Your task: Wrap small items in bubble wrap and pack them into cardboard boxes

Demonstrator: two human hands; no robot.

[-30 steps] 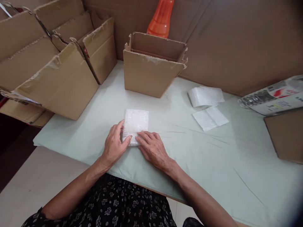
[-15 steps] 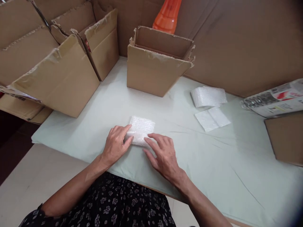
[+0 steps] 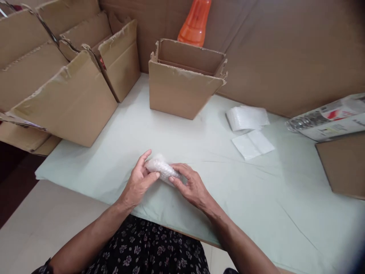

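Between my two hands is a rolled piece of bubble wrap (image 3: 162,168), slanting down to the right just above or on the pale green cloth. My left hand (image 3: 139,182) grips its left end, thumb on the near side and forefinger raised. My right hand (image 3: 191,183) closes round its right end with the thumb in front. What the roll has inside, if anything, is hidden by the wrap. Off to the right lie a stack of bubble wrap pieces (image 3: 248,117) and, nearer me, a single flat bubble wrap piece (image 3: 253,144).
An open cardboard box (image 3: 176,89) stands behind my hands, an orange bottle-shaped object (image 3: 195,24) behind it. More cut-down cardboard boxes (image 3: 68,102) crowd the left. At the right, a clear plastic package (image 3: 327,120) rests by a brown carton (image 3: 342,165). The cloth-covered table (image 3: 256,205) ends near my lap.
The bubble wrap lay flat, partly folded at its near edge; now it is rolled into a tube. Both hands have closed round its ends. The view has shifted slightly.
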